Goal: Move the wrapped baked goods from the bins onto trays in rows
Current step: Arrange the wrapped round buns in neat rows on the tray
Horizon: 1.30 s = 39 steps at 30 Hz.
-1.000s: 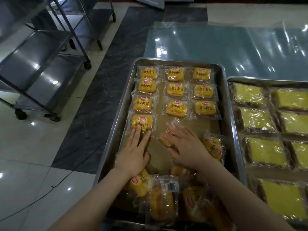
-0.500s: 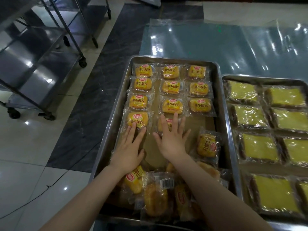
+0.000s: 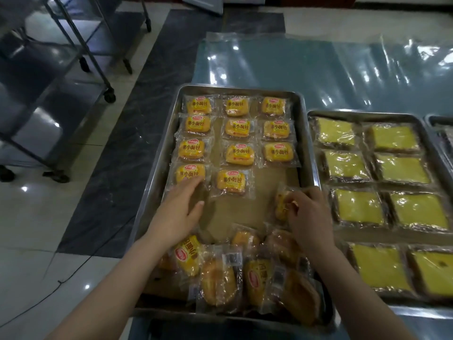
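A steel tray [image 3: 307, 143] holds wrapped yellow buns laid in three columns; the newest bun [image 3: 231, 180] lies in the fourth row, middle column. My left hand [image 3: 180, 209] rests flat on the tray's paper liner, fingertips touching the fourth bun [image 3: 190, 173] of the left column. My right hand [image 3: 307, 212] is closed around a wrapped bun [image 3: 282, 204] at the tray's right side. A loose heap of wrapped buns [image 3: 235, 273] fills the tray's near end.
A second steel tray [image 3: 318, 114] to the right holds rows of wrapped yellow cake slices [image 3: 358, 207]. Clear plastic sheet [image 3: 318, 69] covers the table behind. A wheeled steel rack [image 3: 61, 94] stands on the floor at left. A third tray's corner [image 3: 438, 119] shows far right.
My right hand left the bun it placed in the fourth row and moved right to take hold of another wrapped bun. My left hand stayed near the left column.
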### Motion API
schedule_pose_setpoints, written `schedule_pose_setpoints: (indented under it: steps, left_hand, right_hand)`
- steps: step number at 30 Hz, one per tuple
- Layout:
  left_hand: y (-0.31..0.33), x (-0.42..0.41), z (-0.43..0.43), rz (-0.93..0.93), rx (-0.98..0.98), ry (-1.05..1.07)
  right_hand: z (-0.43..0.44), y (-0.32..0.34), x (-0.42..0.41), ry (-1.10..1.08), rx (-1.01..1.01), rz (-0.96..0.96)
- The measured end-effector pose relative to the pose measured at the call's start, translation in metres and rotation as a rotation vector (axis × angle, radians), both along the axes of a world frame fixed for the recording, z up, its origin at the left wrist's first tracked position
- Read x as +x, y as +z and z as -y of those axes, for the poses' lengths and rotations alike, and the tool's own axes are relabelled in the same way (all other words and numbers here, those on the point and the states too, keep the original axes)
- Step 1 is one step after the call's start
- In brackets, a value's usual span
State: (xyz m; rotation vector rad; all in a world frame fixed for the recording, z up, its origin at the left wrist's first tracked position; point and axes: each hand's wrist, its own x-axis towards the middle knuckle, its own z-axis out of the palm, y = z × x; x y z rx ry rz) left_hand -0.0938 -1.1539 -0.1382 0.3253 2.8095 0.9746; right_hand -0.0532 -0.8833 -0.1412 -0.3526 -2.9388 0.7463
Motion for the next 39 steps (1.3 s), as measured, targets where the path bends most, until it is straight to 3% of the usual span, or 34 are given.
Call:
schedule_pose_setpoints:
  steps: [8,20,30,39]
  left_hand:
    - [0.010,0.012,0.010,0.062,0.046,0.081]
    - [-0.005,0.049,0.021,0.253,0.091,0.169]
    - [-0.011,0.056,0.025,0.299,0.053,0.184]
    - [-0.019,0.054,0.026,0.274,0.044,0.192]
  right_hand:
    - [0.003,-0.010,0.011,0.112,0.197,0.259]
    - [0.024,-0.022,-0.030,0.027,0.306,0.156]
    - [-0.002,-0.040,-0.034,0.328,0.345,0.168]
    - [0.000,-0.056,-0.043,0.444,0.411,0.251]
